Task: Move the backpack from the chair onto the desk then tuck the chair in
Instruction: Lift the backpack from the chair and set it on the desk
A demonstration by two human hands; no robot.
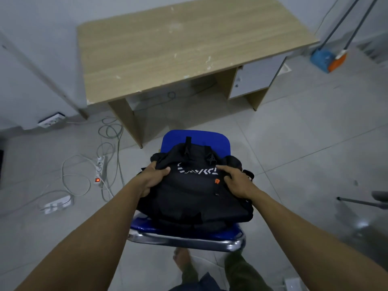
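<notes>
A black backpack (189, 192) with white lettering and a small orange tab lies on a blue chair (195, 139) with a chrome frame, in the lower middle of the head view. My left hand (152, 178) grips the backpack's left side, fingers curled into the fabric. On the bag's right side rests my right hand (235, 181), clutching the fabric there. The wooden desk (178, 43) stands beyond the chair, its light top bare apart from white scuffs. The chair stands a little back from the desk, with floor between them.
Power strips (100, 166) and loose white cables (77, 177) lie on the tiled floor to the left. A broom and blue dustpan (327, 59) lean at the back right. A metal leg (357, 201) juts in from the right edge. My feet stand just behind the chair.
</notes>
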